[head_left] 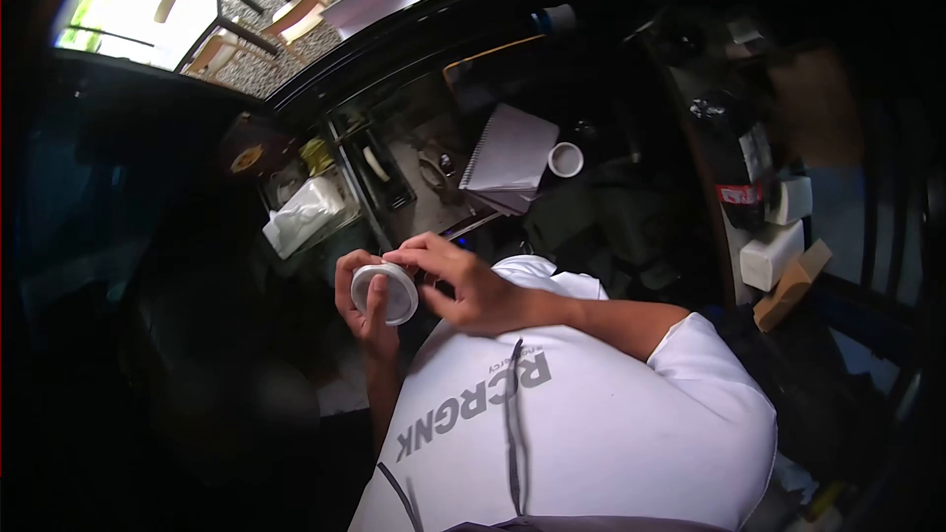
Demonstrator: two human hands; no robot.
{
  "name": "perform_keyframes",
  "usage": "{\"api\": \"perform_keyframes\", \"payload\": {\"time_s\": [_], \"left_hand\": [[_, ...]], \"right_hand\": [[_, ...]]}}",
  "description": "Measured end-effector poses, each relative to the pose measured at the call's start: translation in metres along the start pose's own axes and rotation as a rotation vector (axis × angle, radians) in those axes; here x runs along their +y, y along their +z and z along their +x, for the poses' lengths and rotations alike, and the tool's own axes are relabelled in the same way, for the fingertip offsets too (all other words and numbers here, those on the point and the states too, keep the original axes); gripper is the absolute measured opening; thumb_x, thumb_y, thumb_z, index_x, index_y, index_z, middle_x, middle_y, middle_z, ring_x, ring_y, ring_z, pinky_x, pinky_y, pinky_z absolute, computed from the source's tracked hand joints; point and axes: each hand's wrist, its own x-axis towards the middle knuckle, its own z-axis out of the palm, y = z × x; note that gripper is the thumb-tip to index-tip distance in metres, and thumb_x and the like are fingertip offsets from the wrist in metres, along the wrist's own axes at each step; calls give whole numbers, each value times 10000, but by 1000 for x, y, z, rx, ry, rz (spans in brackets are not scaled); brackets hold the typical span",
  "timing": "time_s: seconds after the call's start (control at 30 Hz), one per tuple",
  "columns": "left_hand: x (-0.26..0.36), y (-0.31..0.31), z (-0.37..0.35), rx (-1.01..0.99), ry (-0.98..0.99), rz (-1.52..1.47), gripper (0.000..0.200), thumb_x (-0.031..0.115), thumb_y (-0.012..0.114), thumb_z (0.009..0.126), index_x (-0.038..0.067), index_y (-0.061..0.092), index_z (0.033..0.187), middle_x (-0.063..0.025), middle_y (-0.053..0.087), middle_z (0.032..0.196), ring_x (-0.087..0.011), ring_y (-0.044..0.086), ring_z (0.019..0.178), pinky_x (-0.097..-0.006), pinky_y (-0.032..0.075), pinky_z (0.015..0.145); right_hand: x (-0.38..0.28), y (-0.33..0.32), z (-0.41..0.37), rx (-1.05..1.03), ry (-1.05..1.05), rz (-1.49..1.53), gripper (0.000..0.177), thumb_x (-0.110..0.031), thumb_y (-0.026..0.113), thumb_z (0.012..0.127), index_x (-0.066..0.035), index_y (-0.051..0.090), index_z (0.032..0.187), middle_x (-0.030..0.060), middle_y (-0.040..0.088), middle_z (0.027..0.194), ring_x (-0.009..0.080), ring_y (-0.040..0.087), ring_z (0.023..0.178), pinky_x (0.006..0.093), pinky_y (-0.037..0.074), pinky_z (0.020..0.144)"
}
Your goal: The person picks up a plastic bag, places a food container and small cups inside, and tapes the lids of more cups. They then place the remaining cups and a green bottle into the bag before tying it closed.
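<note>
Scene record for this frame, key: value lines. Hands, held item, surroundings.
left hand: holds round white item, thumb on its flat face
right hand: fingers at the item's rim; grip unclear
round white item: lid or container, can't tell
spiral notebook: pages up, beyond the hands
white cup: beside notebook
bottle: dark, red on label, right side
white bag: left of notebook
outside: chairs on gravel
lighting: dim inside, bright outside

Dim service counter, possibly café: spiral notebook (509, 151) beside white cup (566, 160), far centre; dark bottle (731, 153), right; window, far left, onto wooden chairs (297, 15) and tables (219, 15) on gravel.
</note>
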Motion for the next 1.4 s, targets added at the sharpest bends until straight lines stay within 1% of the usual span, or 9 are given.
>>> {"api": "perform_keyframes", "payload": {"time_s": [0.13, 0.27, 0.37, 0.43, 0.57, 0.93, 1.1, 1.27, 1.4], "left_hand": [[-8, 23, -1, -79, -50, 150, 276, 143, 727, 952, -9, 667, 1175, -47, 656, 1018, -126, 620, 922, -262, 488, 830], [-47, 21, -3, -112, -185, 83, 193, 124, 731, 953, -3, 698, 1094, -37, 671, 1010, -111, 635, 926, -256, 496, 827], [-85, 13, -11, -50, -357, -91, 240, 177, 716, 963, -2, 678, 1118, -50, 669, 999, -132, 680, 948, -268, 540, 730], [-82, 25, -12, -16, -431, -185, 288, 205, 698, 972, -13, 662, 1157, -67, 683, 1017, -160, 711, 940, -276, 555, 637], [-78, 27, -31, 107, -468, -306, 313, 226, 661, 984, -24, 639, 1171, -129, 715, 1084, -217, 761, 897, -284, 557, 504], [-89, -47, -167, 573, -194, -475, 317, 323, 521, 1051, 42, 650, 1122, -119, 726, 1058, -203, 759, 904, -288, 552, 558], [-102, -78, -275, 909, -116, -503, 272, 308, 678, 1008, 59, 683, 1118, -85, 741, 933, -173, 731, 755, -306, 543, 544], [-108, -106, -404, 1129, -37, -254, 312, 315, 734, 990, 78, 675, 1184, -45, 722, 1039, -133, 694, 873, -291, 564, 656], [-113, -104, -502, 1298, 42, -431, 336, 264, 660, 1041, 65, 619, 1309, -32, 701, 1151, -128, 672, 1028, -308, 567, 875]], "right_hand": [[22, 9, -17, 162, 6, -296, 603, 89, 598, 839, 22, 534, 1435, 165, 510, 1327, 292, 609, 1146, 367, 507, 951], [63, -46, -30, 165, 75, -228, 424, 49, 585, 811, 21, 645, 1230, 213, 549, 1263, 367, 624, 1101, 418, 562, 822], [158, -108, -65, 767, 166, -453, 291, -7, 643, 849, -33, 658, 1138, 141, 566, 1207, 278, 615, 1013, 363, 551, 758], [197, -152, -88, 981, 259, -740, 445, 10, 699, 828, -59, 566, 1248, 154, 553, 1201, 288, 598, 1040, 407, 529, 872], [228, -192, -100, 671, 285, -758, 766, -62, 818, 821, -124, 476, 1503, 245, 409, 1461, 438, 493, 1341, 502, 429, 1127], [266, -174, -105, 803, -152, -978, 541, -164, 816, 936, -38, 564, 1398, 195, 534, 1372, 377, 528, 1273, 464, 447, 1098], [155, -38, -126, 195, -334, -830, 481, -130, 741, 987, -38, 577, 1430, 203, 525, 1401, 368, 542, 1300, 483, 439, 1107], [111, 149, -151, -526, -488, -453, 766, -98, 861, 799, 16, 499, 1465, 219, 554, 1407, 390, 558, 1310, 493, 449, 1108], [49, 301, -230, -1119, -194, -238, 904, -134, 901, 764, 20, 443, 1528, 224, 551, 1428, 376, 562, 1330, 457, 441, 1132]]}}
